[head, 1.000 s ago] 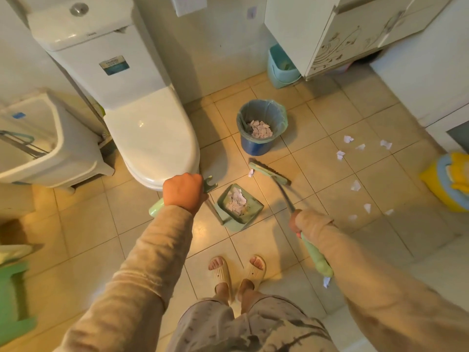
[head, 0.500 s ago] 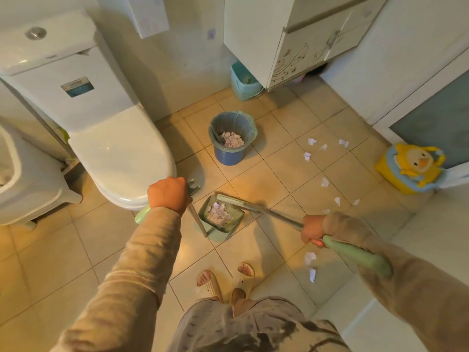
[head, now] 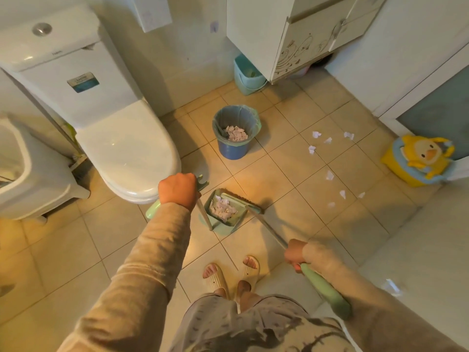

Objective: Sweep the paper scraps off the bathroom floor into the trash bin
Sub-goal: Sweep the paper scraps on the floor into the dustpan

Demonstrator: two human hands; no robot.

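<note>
My left hand (head: 179, 190) grips the green handle of a long-handled dustpan (head: 224, 223) that rests on the floor and holds a heap of paper scraps (head: 223, 209). My right hand (head: 294, 254) grips the green broom handle (head: 326, 289). The broom head (head: 241, 199) lies against the dustpan's open edge. A blue trash bin (head: 234, 132) with a liner stands beyond the dustpan and holds scraps. Several loose white scraps (head: 329, 176) lie on the tiles to the right, and one scrap (head: 392, 287) lies by my right arm.
A white toilet (head: 121, 138) stands at the left, with a white tub (head: 33, 168) beside it. A light-blue bin (head: 247, 76) sits under the wall cabinet (head: 291, 34). A yellow duck potty (head: 420, 160) stands at the right. My sandalled feet (head: 232, 273) are below the dustpan.
The broom head has swung from the floor beside the dustpan up against the pan's edge. My right hand has drawn back toward me. The dustpan has stayed in place.
</note>
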